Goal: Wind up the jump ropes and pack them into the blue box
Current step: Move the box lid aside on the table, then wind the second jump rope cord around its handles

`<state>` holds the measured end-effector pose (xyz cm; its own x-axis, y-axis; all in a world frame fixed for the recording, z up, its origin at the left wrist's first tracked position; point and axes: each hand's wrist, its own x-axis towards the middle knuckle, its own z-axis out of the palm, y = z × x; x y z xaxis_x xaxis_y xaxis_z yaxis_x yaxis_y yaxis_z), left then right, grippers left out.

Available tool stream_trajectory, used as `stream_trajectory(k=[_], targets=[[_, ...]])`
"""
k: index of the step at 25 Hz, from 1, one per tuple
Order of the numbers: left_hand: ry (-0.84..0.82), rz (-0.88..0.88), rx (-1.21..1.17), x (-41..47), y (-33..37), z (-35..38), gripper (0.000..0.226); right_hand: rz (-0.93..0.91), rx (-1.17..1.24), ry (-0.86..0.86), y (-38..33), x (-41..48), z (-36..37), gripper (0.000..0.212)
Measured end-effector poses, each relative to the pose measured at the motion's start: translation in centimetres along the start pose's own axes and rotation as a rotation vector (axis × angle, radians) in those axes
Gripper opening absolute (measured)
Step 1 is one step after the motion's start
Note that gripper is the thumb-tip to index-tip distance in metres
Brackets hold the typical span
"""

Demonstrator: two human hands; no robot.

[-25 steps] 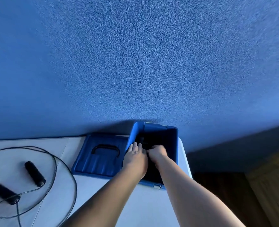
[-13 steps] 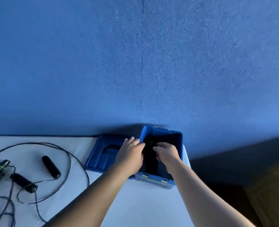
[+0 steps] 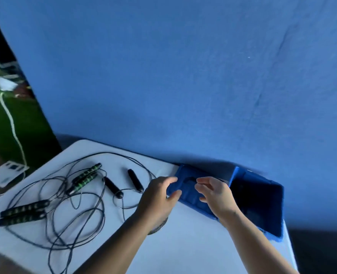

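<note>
Where the hands hang: in the head view both are over the lid (image 3: 189, 196), the left hand (image 3: 157, 196) at its near-left edge and the right hand (image 3: 217, 196) above its right part. Whether either touches it I cannot tell.
Left hand: empty, fingers loosely curved, thumb held apart from them.
Right hand: empty too, fingers relaxed and slightly spread.
Blue box (image 3: 252, 176): at the far right corner of the tabletop (image 3: 193, 244), close against the blue wall (image 3: 183, 76), mouth up. Its long axis runs far-left to near-right along the tabletop's right edge. The inside is too dark to show what it holds.
Lid: off, lying flat just left of the box, probably so the mouth stays free for packing.
Plain black handles (image 3: 112, 187): nearest the left hand, side by side but apart. Both long axes slant far-left to near-right, and a small loop of cord lies at their near ends.
Green-patterned handles (image 3: 86, 176): one pair lies close together, pointing far-right to near-left.
Second green pair (image 3: 23, 211): at the near left, side by side, lying almost left to right.
Cords (image 3: 80, 220): unwound, in overlapping loops across the left half of the tabletop. I judge that three ropes are yet to be wound and packed.
Likely next: with both hands free, the black-handled rope is the closest to take.
</note>
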<state>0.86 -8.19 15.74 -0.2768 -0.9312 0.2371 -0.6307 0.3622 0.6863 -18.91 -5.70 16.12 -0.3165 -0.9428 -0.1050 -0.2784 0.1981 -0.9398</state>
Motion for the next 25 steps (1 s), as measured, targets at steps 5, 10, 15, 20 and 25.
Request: stream_trajectory(k=[5,10,15,20,25], targets=[[0.109,-0.170,0.032,-3.1,-2.9,-3.5,0.042,-0.067,-0.058,-0.163,-1.0,0.6,5.1,0.015],[0.180,-0.299,0.113,-7.0,-5.0,-6.3,0.031,-0.074,-0.032,-0.311,-1.5,0.2,9.3,0.009],[0.176,-0.457,0.065,-6.5,-9.9,-8.2,0.028,-0.031,-0.091,-0.364,-1.5,1.8,13.7,0.006],[0.178,-0.623,0.011,-1.5,-17.3,-7.8,0.033,0.058,-0.263,-0.320,-1.1,6.0,19.3,0.005],[-0.006,-0.701,0.076,4.6,-23.6,-5.1,0.041,0.091,-0.552,-0.293,-0.2,11.2,24.4,0.018]])
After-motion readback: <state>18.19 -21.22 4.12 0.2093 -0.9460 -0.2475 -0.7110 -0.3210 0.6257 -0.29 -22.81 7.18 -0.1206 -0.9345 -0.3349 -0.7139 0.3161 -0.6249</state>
